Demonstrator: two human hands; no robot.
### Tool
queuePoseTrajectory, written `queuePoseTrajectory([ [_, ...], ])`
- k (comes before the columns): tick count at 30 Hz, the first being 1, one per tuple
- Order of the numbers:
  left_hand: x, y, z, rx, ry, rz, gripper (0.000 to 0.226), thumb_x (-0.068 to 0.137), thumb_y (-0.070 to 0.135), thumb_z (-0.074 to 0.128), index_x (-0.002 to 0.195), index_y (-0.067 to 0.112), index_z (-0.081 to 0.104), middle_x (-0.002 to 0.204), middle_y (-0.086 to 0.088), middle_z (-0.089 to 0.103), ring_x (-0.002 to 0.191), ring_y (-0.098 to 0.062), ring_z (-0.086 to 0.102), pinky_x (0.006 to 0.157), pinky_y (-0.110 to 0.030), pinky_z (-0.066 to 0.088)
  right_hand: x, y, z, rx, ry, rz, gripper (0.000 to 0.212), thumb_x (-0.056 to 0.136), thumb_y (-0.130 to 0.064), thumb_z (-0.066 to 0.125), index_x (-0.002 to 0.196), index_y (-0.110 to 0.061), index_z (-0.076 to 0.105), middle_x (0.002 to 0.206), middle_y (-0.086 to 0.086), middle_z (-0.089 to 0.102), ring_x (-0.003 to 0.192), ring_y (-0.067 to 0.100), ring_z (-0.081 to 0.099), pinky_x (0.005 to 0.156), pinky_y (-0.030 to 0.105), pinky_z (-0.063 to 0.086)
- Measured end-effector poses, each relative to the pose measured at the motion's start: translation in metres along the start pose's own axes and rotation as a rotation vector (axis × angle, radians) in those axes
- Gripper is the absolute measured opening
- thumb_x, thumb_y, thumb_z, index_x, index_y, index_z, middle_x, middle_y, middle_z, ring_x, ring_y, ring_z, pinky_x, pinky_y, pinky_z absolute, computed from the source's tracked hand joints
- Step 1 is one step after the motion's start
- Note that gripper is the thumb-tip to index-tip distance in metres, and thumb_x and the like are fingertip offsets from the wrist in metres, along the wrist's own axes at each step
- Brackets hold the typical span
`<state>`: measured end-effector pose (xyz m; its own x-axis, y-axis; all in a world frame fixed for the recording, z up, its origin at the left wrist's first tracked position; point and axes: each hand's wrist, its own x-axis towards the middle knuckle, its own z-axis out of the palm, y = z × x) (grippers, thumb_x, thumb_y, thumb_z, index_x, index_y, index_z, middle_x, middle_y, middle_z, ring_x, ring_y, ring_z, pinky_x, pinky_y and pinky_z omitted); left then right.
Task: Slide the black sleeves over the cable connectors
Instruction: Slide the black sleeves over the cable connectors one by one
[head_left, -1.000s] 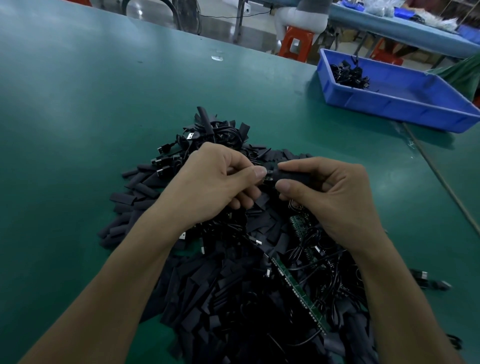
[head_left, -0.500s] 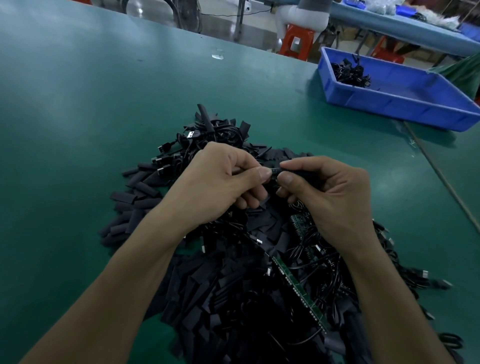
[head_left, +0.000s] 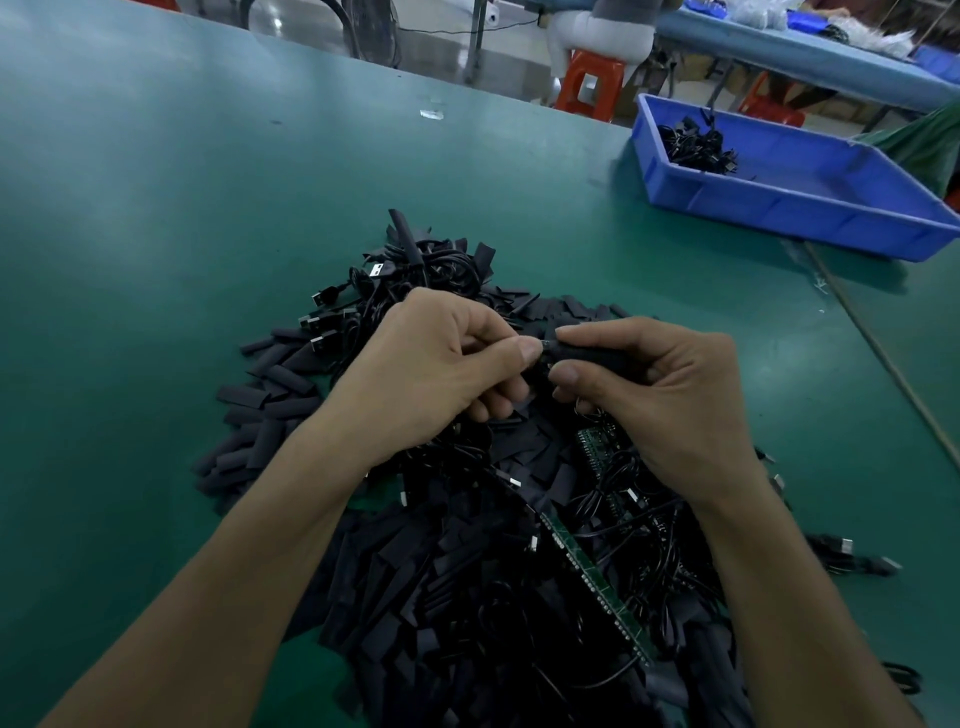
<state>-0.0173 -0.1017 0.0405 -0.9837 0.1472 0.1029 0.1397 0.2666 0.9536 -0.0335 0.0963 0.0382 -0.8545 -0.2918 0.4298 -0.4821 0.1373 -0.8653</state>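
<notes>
Above a heap (head_left: 467, 597) of flat matte sleeves and thin glossy cables on smooth green table (head_left: 156, 208): 1 tubular black sleeve (head_left: 587, 356) pinched in right hand (head_left: 675, 400), connector tip (head_left: 545, 345) at its mouth pinched in left hand (head_left: 436, 374). Beyond, 1 rectangular blue plastic tray (head_left: 779, 208).

Loads of bare counter (head_left: 156, 218) on the left, but the sleeve-and-cable pile (head_left: 467, 571) and blue bin (head_left: 789, 208) crowd centre and right.

Smooth green bench (head_left: 156, 208), matt with a soft sheen. Black sleeves (head_left: 270, 395): matt, flattened, rubbery-looking tubing. Thin cables (head_left: 452, 270): black plastic jacket, slightly glossy. Their connectors (head_left: 375, 269): bright bare metal shells. Green circuit strip (head_left: 593, 578): glossy. Blue tray (head_left: 779, 208), far right corner: smooth plastic. Red stool (head_left: 589, 85): glossy plastic.
</notes>
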Motion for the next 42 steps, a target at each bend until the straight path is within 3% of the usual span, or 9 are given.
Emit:
queuePoseTrajectory([
  [10,0.0,0.001,0.001,-0.026,0.005,-0.001,0.021,0.095,0.023,0.069,0.075,0.015,0.072,0.064,0.001,0.073,0.054,-0.011,0.069,0.05,-0.015,0.05,-0.003,0.004,0.004,0.013,0.074,-0.039,0.023,0.076,-0.022,0.081,0.097,-0.03,0.075,0.085,-0.008,0.077,0.075,0.012,0.075,0.07,0.019,0.057],
  [21,0.0,-0.002,0.001,-0.058,-0.01,-0.007,0.015,0.093,0.022,0.07,0.079,0.015,0.073,0.066,-0.001,0.074,0.056,-0.012,0.07,0.052,-0.016,0.052,-0.006,0.01,0.012,0.049,0.11,-0.027,0.017,0.085,-0.01,0.075,0.095,-0.022,0.072,0.082,-0.006,0.075,0.07,0.014,0.074,0.066,0.02,0.056],
  [27,0.0,-0.001,0.0,-0.04,-0.014,-0.005,0.018,0.094,0.021,0.069,0.078,0.014,0.073,0.065,-0.001,0.073,0.054,-0.012,0.069,0.051,-0.016,0.051,-0.004,0.008,0.008,0.131,0.064,0.015,0.019,0.077,-0.018,0.078,0.095,-0.019,0.073,0.08,-0.004,0.077,0.071,0.013,0.074,0.067,0.019,0.057],
  [32,0.0,0.0,0.002,-0.043,-0.006,-0.024,0.018,0.092,0.022,0.071,0.075,0.017,0.072,0.062,0.0,0.072,0.051,-0.009,0.067,0.049,-0.015,0.049,-0.005,0.009,0.005,0.126,0.054,0.031,0.024,0.072,-0.021,0.082,0.095,-0.026,0.076,0.083,-0.003,0.077,0.074,0.013,0.074,0.07,0.02,0.058],
  [35,0.0,-0.001,0.001,-0.017,0.019,-0.028,0.019,0.091,0.027,0.072,0.073,0.021,0.071,0.055,0.006,0.067,0.045,-0.004,0.059,0.045,-0.014,0.045,-0.005,0.009,0.007,0.12,0.067,-0.003,0.023,0.073,-0.017,0.081,0.095,-0.024,0.075,0.082,-0.006,0.077,0.073,0.01,0.074,0.07,0.019,0.057],
  [39,0.002,-0.001,0.0,0.018,0.047,-0.004,0.023,0.088,0.036,0.073,0.072,0.02,0.073,0.046,0.011,0.047,0.04,-0.004,0.034,0.041,-0.014,0.028,-0.005,0.009,0.01,0.135,0.103,-0.029,0.02,0.076,-0.013,0.078,0.095,-0.017,0.073,0.08,-0.008,0.076,0.07,0.009,0.074,0.068,0.018,0.057],
  [42,0.002,-0.002,-0.002,0.019,0.04,0.017,0.022,0.089,0.036,0.073,0.074,0.019,0.074,0.047,0.012,0.043,0.04,-0.003,0.03,0.041,-0.011,0.024,-0.005,0.009,0.013,0.127,0.12,-0.044,0.018,0.078,-0.013,0.077,0.095,-0.016,0.072,0.08,-0.006,0.076,0.07,0.012,0.074,0.068,0.021,0.058],
])
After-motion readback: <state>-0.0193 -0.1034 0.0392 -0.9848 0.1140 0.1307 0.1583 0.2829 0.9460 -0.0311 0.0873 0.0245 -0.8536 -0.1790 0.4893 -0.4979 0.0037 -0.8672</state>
